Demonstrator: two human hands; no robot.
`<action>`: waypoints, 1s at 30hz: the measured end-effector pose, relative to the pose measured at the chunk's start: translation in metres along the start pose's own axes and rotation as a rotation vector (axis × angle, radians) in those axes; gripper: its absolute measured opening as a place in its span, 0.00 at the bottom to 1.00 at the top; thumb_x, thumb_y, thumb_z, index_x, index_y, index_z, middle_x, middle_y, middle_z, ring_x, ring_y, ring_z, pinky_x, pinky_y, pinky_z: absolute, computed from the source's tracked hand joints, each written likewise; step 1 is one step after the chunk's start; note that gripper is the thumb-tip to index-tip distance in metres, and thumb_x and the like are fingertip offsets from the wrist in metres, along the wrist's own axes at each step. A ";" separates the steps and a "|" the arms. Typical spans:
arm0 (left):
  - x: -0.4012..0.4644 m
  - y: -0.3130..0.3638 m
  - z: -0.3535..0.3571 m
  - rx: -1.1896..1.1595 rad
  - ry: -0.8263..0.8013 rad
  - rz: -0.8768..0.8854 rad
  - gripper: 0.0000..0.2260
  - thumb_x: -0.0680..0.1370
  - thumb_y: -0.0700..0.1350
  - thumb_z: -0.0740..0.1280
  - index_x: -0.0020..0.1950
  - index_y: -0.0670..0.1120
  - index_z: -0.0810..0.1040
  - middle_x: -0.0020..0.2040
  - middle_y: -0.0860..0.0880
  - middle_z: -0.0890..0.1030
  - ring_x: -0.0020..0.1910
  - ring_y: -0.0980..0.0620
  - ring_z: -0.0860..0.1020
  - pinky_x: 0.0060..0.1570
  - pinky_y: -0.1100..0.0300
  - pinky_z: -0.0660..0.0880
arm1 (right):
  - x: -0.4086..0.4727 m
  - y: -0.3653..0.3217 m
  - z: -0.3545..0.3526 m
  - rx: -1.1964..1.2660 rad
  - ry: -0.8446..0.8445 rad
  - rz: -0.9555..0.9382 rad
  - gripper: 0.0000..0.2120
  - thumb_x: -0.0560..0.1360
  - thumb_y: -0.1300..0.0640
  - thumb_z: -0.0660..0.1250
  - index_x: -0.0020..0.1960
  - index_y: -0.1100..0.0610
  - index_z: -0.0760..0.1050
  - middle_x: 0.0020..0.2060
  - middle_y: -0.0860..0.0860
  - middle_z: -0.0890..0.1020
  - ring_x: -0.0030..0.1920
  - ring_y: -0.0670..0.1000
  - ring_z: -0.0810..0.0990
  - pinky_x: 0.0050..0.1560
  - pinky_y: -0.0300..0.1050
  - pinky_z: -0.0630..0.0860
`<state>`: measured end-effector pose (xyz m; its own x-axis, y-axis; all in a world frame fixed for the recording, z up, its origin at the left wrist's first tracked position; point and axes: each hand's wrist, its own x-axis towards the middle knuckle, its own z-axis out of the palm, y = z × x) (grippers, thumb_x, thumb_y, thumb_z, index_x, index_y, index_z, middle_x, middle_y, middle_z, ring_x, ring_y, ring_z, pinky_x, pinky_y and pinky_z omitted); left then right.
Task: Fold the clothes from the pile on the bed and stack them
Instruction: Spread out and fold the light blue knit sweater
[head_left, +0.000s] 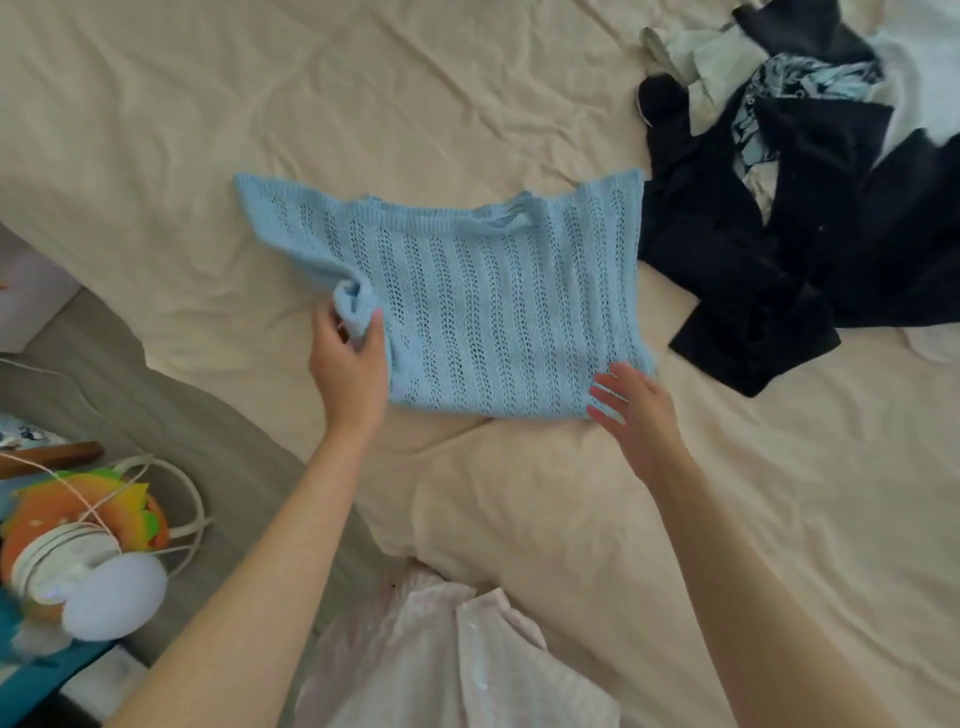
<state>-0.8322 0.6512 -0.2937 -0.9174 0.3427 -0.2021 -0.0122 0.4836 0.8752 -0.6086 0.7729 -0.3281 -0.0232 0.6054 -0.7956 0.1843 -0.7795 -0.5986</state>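
A light blue open-knit sweater lies spread flat on the cream bed sheet, neckline toward the far side. My left hand grips a bunched fold of the sweater's left sleeve at its near left side. With straight fingers, my right hand rests on the sweater's near right corner. The pile of clothes, mostly black garments with white and patterned blue pieces, lies at the far right, touching the sweater's right edge.
A pale pink garment lies at the bottom centre near my body. Left of the bed sit a grey surface, a white round lamp, white cables and an orange plush toy.
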 end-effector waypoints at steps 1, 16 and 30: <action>-0.008 0.011 0.018 0.032 -0.067 0.101 0.08 0.76 0.38 0.67 0.54 0.38 0.74 0.42 0.53 0.76 0.38 0.58 0.73 0.40 0.68 0.69 | -0.002 -0.003 -0.001 0.037 -0.097 0.022 0.09 0.81 0.51 0.59 0.51 0.56 0.74 0.48 0.53 0.80 0.48 0.52 0.79 0.48 0.46 0.77; -0.069 -0.043 0.095 0.919 -0.624 0.511 0.25 0.73 0.42 0.69 0.70 0.47 0.68 0.68 0.41 0.66 0.66 0.41 0.64 0.64 0.49 0.64 | 0.050 -0.022 -0.031 -0.029 0.055 0.081 0.16 0.75 0.63 0.67 0.63 0.64 0.73 0.54 0.57 0.80 0.54 0.57 0.80 0.57 0.56 0.77; -0.081 -0.079 0.091 1.120 -0.758 0.753 0.30 0.79 0.38 0.58 0.77 0.52 0.50 0.77 0.45 0.52 0.76 0.42 0.49 0.71 0.48 0.53 | 0.073 0.004 -0.069 -0.289 0.157 -0.047 0.15 0.76 0.60 0.65 0.62 0.62 0.72 0.56 0.57 0.78 0.56 0.56 0.78 0.59 0.52 0.75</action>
<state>-0.7203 0.6586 -0.3868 -0.1604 0.9222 -0.3518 0.9558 0.2341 0.1779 -0.5413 0.8250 -0.3816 0.1093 0.6742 -0.7304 0.4583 -0.6862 -0.5648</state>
